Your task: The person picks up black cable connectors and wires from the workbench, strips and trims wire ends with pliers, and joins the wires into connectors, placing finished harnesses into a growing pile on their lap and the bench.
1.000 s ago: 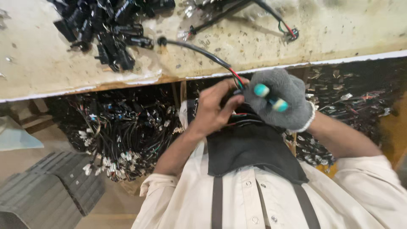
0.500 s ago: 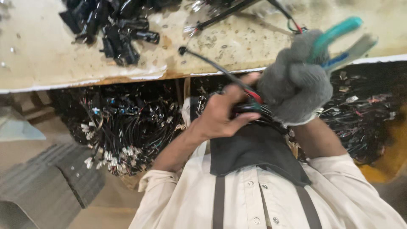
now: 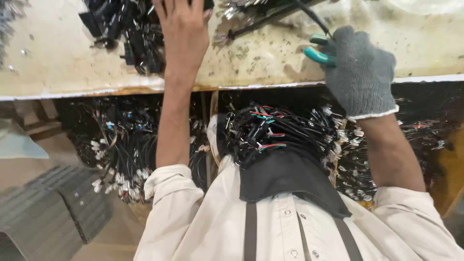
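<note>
I'm mid-fetch: my bare left hand lies fingers-flat on the black plastic connectors heaped on the stained tabletop, while my grey-gloved right hand pinches teal-handled cutters; next, pinch one connector free

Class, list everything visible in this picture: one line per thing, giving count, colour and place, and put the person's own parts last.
Workbench: one, stained cream, across the top.
Connector pile: many, black, on the bench by the left hand.
Pliers: one, teal handles, in the right hand.
Wire bundle: one, black with red and green strands, on the lap.
Wire harnesses: many, black with white plugs, under the bench.
Apron: one, black, over a cream shirt.
Left hand: bare, on the connectors.
Right hand: grey glove, gripping the pliers.
</note>
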Action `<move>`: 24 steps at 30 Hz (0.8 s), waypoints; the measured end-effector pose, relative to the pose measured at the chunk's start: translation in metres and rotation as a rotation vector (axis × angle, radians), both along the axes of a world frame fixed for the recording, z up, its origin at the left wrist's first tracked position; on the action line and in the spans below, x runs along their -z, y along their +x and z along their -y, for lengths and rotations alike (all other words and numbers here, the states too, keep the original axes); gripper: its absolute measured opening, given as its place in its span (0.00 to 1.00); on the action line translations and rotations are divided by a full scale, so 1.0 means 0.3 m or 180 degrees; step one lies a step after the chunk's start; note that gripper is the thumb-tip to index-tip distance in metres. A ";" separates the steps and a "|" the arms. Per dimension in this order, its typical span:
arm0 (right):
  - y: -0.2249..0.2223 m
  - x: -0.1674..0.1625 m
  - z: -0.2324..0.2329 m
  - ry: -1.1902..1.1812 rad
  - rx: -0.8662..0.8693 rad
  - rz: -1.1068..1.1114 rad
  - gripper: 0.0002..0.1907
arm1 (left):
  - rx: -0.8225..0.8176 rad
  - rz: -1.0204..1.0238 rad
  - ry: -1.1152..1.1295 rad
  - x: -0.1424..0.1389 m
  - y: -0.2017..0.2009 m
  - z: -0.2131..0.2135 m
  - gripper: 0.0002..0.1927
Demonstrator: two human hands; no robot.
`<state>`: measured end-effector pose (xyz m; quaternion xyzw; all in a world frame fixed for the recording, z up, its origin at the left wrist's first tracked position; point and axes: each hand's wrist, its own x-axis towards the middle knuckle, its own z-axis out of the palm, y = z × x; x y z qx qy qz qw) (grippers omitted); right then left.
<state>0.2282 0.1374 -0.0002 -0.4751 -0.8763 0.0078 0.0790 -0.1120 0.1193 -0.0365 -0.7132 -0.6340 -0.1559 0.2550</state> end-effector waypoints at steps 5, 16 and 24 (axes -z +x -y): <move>0.052 0.040 -0.055 -0.0754 -0.0262 -0.0333 0.16 | 0.0976 0.3532 -0.0556 -0.042 0.007 0.108 0.17; -0.008 -0.139 0.115 -0.1581 -0.1004 -0.1271 0.14 | 0.1401 0.5406 -0.3079 -0.110 0.406 0.349 0.16; 0.030 0.002 0.192 -0.1574 -0.0509 -0.2306 0.06 | 0.1500 0.4847 -0.2234 -0.161 0.429 0.345 0.13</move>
